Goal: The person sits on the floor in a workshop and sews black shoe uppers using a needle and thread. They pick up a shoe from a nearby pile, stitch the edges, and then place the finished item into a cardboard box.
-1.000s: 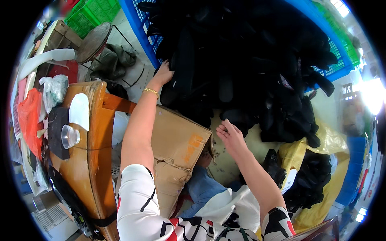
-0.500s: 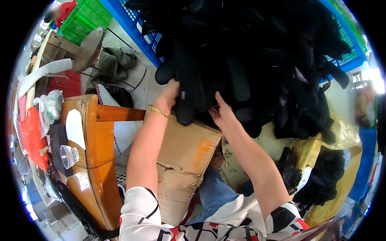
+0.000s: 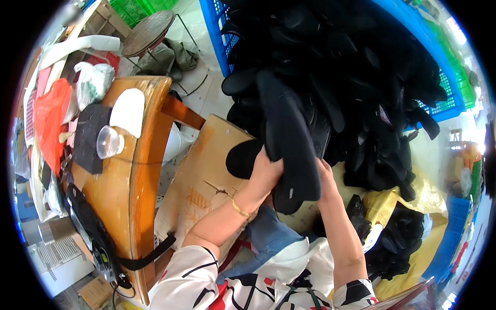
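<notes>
Both bare hands hold a loose bundle of long, flat, round-ended black fabric pieces [image 3: 292, 134] upright and slightly tilted, in front of the crate and beside the cardboard box. The left hand [image 3: 266, 174] is closed around the bundle's left side, with one rounded black end jutting out beyond it; the right hand [image 3: 326, 183] pinches the right edge, its fingertips hidden behind the pieces. Beyond them, a large blue plastic crate with perforated walls [image 3: 209, 23] is heaped with a tangled pile of similar black pieces [image 3: 361, 57], some spilling over its near side. To the right, an open, crinkled yellow plastic sack [image 3: 431, 201] holds more dark pieces [image 3: 398, 237], just beside a glossy black plastic bag [image 3: 356, 214]. A worn brown cardboard box [image 3: 206, 160] stands left of the bundle, its inside out of view. On the varnished orange-brown wooden table [image 3: 113, 194] sits a small clear plastic cup [image 3: 110, 142]; near it are a translucent plastic bag with pale contents [image 3: 94, 82] and a bright red-orange plastic bag [image 3: 51, 121].
</notes>
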### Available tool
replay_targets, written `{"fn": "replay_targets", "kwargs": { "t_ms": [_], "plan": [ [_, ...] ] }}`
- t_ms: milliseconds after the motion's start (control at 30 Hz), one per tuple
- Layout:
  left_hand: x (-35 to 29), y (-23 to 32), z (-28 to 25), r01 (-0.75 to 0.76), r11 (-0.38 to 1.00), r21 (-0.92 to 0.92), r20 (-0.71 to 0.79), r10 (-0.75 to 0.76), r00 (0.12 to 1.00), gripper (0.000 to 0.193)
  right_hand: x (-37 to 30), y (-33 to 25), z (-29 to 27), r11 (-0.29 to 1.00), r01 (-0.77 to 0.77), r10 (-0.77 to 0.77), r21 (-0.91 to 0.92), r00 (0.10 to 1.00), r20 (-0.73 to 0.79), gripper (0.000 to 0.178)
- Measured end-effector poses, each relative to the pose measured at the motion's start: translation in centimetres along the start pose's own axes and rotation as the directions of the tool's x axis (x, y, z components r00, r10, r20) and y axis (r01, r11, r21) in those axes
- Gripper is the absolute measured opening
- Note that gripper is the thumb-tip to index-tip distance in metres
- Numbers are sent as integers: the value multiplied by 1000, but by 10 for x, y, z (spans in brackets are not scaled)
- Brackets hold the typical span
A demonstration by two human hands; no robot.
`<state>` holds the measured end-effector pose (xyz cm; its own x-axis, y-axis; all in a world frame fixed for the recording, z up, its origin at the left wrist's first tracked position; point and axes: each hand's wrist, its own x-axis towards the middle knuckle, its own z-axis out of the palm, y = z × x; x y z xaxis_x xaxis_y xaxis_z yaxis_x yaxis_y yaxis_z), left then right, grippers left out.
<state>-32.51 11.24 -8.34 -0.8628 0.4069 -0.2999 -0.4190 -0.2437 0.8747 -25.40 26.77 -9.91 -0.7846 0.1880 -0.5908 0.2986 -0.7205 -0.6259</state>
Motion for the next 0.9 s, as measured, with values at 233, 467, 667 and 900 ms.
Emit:
{"fn": "replay_targets", "kwargs": {
  "t_ms": [233,467,667,900],
  "plan": [
    [-155,-48,-53,-51,979,-195,-147,22,989,41,-53,33,24,919,-64,144,-389,973,179,55],
    [-205,-26,-79,4,918,-397,-536,-236,811,46,-43,108,61,12,344,-59,-939,938,343,66],
    [-184,-84,-158,301,950,-84,-491,-302,817,46,-55,106,46,-46,387,-265,-921,884,385,50],
    [-211,-40,-144,327,942,-72,-383,-329,863,45,-116,73,17,365,323,-309,-873,927,214,40]
  ]
}}
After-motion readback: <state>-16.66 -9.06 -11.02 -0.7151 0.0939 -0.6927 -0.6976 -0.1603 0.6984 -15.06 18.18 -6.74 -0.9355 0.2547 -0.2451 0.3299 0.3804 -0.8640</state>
